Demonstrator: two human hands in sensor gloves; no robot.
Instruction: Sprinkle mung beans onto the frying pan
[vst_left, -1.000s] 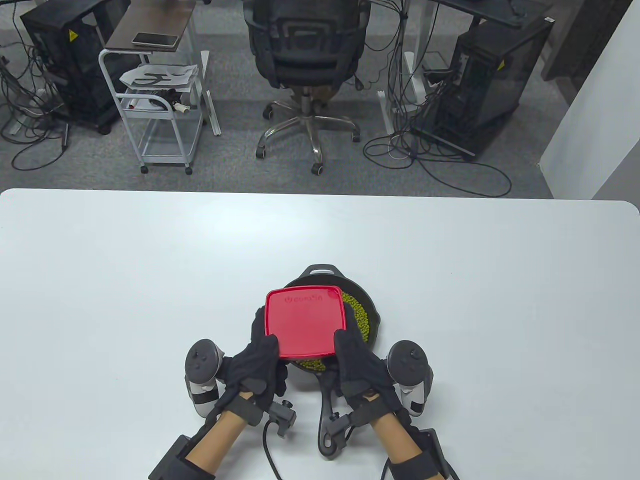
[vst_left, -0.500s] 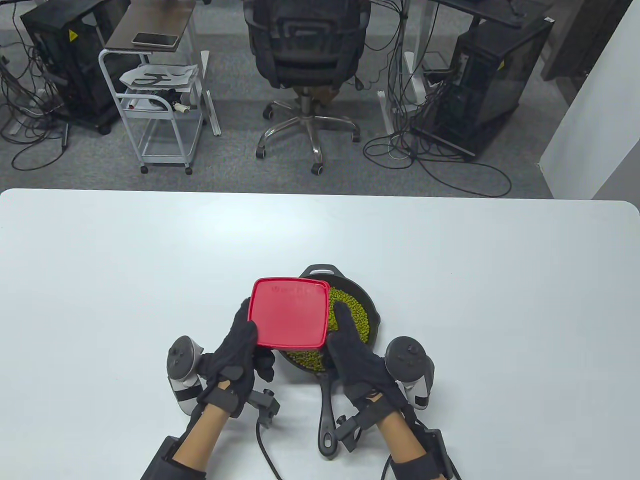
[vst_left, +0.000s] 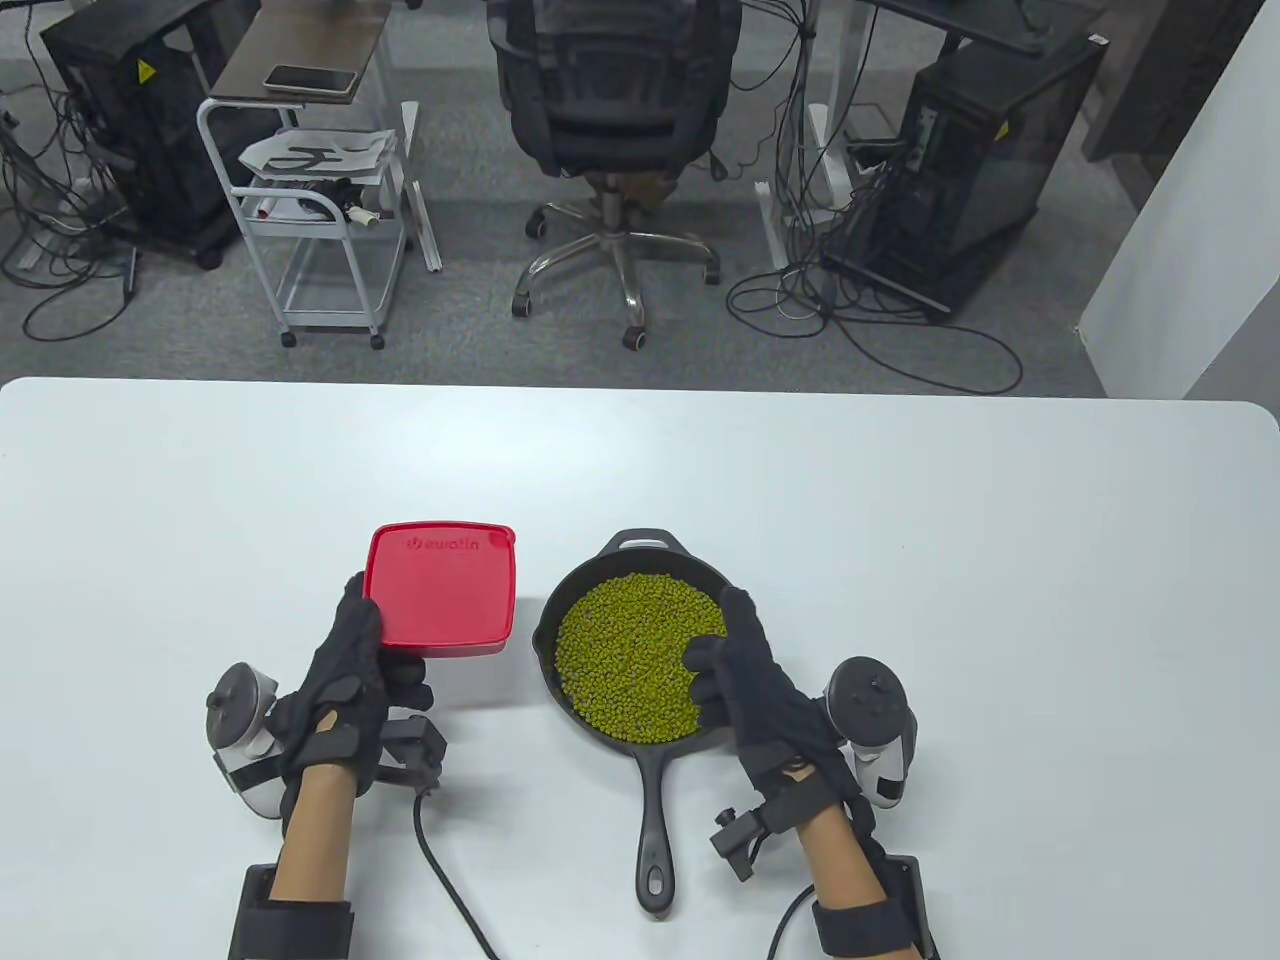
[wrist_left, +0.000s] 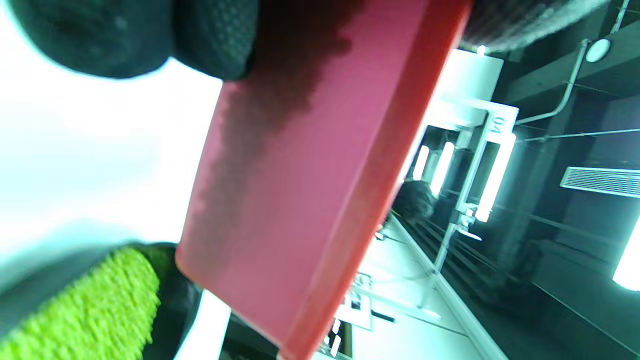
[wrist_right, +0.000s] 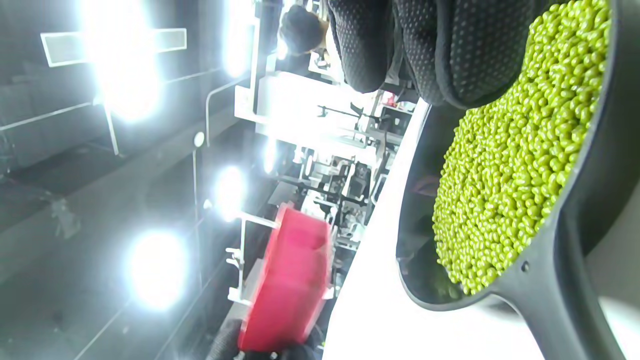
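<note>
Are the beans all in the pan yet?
Mostly done: mung beans cover the frying pan. The left hand holds the red container beside the pan; the right hand is over the beans. Left: perhaps spreading them and putting the container down.
</note>
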